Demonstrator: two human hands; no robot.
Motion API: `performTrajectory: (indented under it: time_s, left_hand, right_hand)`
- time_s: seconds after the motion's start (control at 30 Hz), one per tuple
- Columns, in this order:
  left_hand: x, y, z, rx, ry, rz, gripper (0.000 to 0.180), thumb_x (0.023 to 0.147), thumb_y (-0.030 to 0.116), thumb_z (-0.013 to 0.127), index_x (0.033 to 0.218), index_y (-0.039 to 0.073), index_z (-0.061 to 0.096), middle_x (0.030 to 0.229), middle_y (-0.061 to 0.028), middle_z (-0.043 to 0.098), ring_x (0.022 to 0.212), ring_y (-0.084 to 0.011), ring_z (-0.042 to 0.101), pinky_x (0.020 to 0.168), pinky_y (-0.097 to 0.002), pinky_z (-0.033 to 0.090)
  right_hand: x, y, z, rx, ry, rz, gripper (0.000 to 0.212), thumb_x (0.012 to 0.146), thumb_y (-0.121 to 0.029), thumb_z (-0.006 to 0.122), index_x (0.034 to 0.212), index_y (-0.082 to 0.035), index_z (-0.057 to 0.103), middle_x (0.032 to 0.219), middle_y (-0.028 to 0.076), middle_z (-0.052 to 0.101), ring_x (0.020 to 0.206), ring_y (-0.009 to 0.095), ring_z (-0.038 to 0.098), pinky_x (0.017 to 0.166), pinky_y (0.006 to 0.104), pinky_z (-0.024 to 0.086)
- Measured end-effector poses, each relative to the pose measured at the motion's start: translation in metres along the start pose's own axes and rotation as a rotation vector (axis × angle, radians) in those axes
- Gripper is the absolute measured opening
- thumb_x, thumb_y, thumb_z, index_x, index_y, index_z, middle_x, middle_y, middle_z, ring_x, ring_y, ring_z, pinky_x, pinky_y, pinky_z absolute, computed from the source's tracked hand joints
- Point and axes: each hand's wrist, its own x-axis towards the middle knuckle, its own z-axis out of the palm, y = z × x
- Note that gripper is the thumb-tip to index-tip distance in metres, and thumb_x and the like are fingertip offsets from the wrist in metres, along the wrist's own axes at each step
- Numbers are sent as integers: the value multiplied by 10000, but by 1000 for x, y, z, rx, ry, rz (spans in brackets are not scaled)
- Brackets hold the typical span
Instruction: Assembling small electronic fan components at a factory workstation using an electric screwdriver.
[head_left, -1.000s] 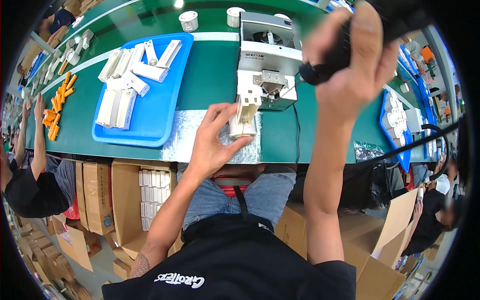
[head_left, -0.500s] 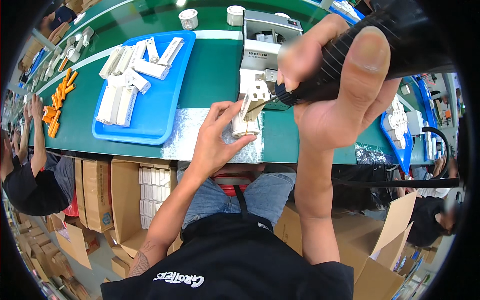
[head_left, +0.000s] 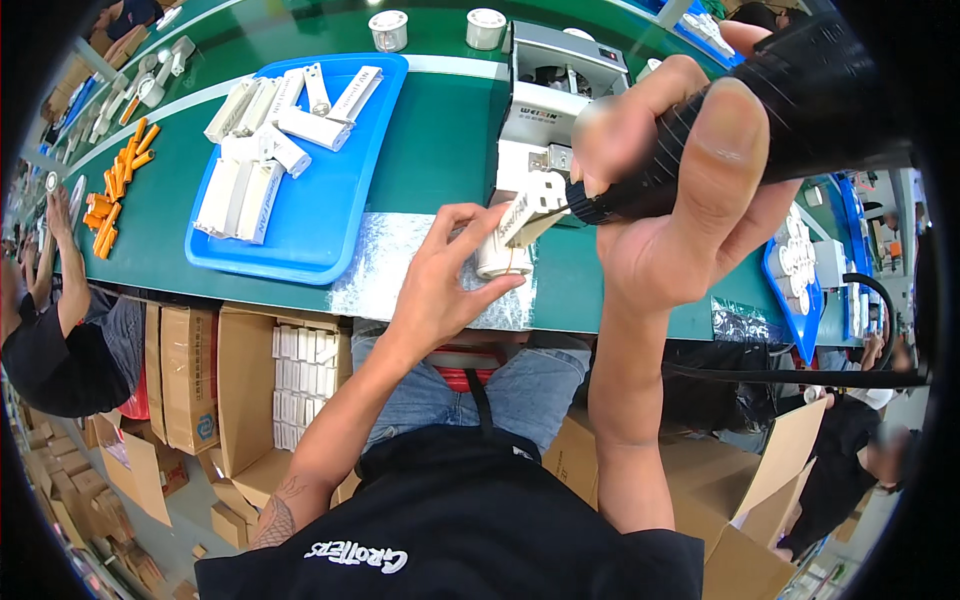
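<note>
My left hand (head_left: 436, 280) grips a white plastic assembly at the table's near edge, with thumb and fingers about its round base (head_left: 506, 262). From that base a slim rectangular white housing (head_left: 522, 218) rises, leaning to the right. My right hand (head_left: 680, 215) is wrapped round a thick black electric screwdriver (head_left: 800, 115), held almost level. Its thin bit reaches leftward to the housing; the exact contact at the tip is too small to tell. Just beyond the assembly stands a grey-and-white screw feeder (head_left: 548, 112), partly hidden behind my right hand.
A blue tray (head_left: 335, 200) at left carries several white housings. Orange cylindrical parts (head_left: 112, 205) lie farther left, near a co-worker's arm (head_left: 68, 250). White round caps (head_left: 388, 32) stand at the back. A blue tray (head_left: 808, 335) of round parts is at right; open cartons (head_left: 245, 390) sit below.
The housing leans further right and its printed side has turned into view. The screwdriver bit stays at it, and both hands keep their hold. The whole view has shifted slightly.
</note>
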Motion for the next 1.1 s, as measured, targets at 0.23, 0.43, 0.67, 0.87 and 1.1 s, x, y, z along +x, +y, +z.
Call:
performTrajectory:
  time_s: [0.23, 0.43, 0.67, 0.87, 1.1]
  left_hand:
    - [-4, -3, 1, 0, 2, 5, 759, 759, 84, 957, 1448, 64, 640, 1295, -143, 610, 1187, -326, 647, 1001, -397, 551]
    - [-4, 13, -1, 35, -55, 16, 708, 878, 183, 871, 1518, 167, 567, 1329, -130, 559, 1180, -371, 654, 965, -439, 559]
    - [9, 33, -51, 145, -352, -68, 786, 888, 243, 879, 1569, 114, 508, 1338, -133, 592, 1169, -359, 657, 972, -427, 557]
    - [129, -1, -177, 191, -134, -229, 881, 835, 392, 927, 1542, 23, 552, 1486, -190, 618, 1288, -271, 640, 1087, -424, 528]
    - [314, -177, -289, 309, 95, -584, 577, 898, 508, 841, 1148, -6, 766, 1012, -94, 762, 868, -163, 720, 796, -288, 596]
  right_hand:
    - [-4, -9, 7, -14, 120, 114, 509, 1116, -269, 588, 1490, 2, 373, 745, 100, 550, 540, 143, 509, 510, 285, 466]
    - [-5, -27, 0, -56, 217, 151, 595, 1114, -292, 600, 1557, -7, 323, 794, 99, 552, 603, 156, 532, 553, 294, 471]
    - [10, -102, -94, -79, 320, 108, 912, 1100, -564, 530, 1643, 39, 114, 793, 78, 481, 535, 135, 450, 484, 263, 439]
    - [-12, -58, -166, -569, 302, 269, 733, 1065, -325, 664, 1555, 106, 331, 913, 110, 578, 666, 131, 513, 591, 267, 446]
    - [-25, 1, -182, -601, 370, 116, 497, 1129, -187, 520, 1515, 87, 367, 956, 108, 558, 810, 171, 502, 712, 328, 457]
